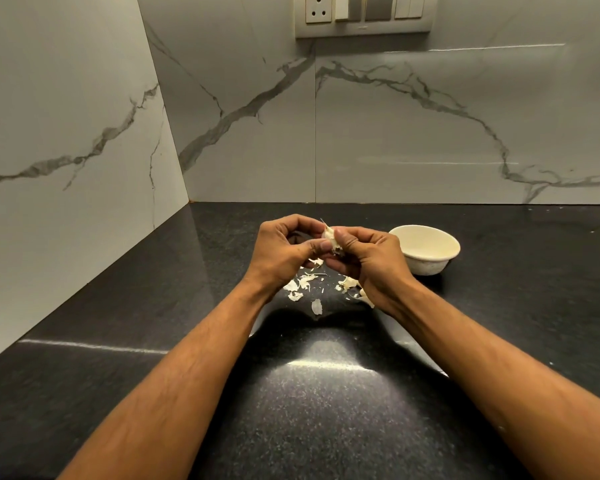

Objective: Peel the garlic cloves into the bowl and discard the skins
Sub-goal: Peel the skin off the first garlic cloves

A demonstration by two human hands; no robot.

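A pale garlic clove (pixel 330 237) with loose skin is held between both hands above the black counter. My left hand (pixel 284 252) pinches it from the left with thumb and curled fingers. My right hand (pixel 369 258) pinches it from the right. Several torn garlic skins (pixel 300 284) lie scattered on the counter under and in front of the hands. A small white bowl (pixel 426 249) stands just right of my right hand; its inside looks bare from here.
The black speckled counter (pixel 312 403) runs to marble-patterned walls at the left and back, meeting in a corner at the far left. A switch and socket panel (pixel 362 13) is on the back wall, high up.
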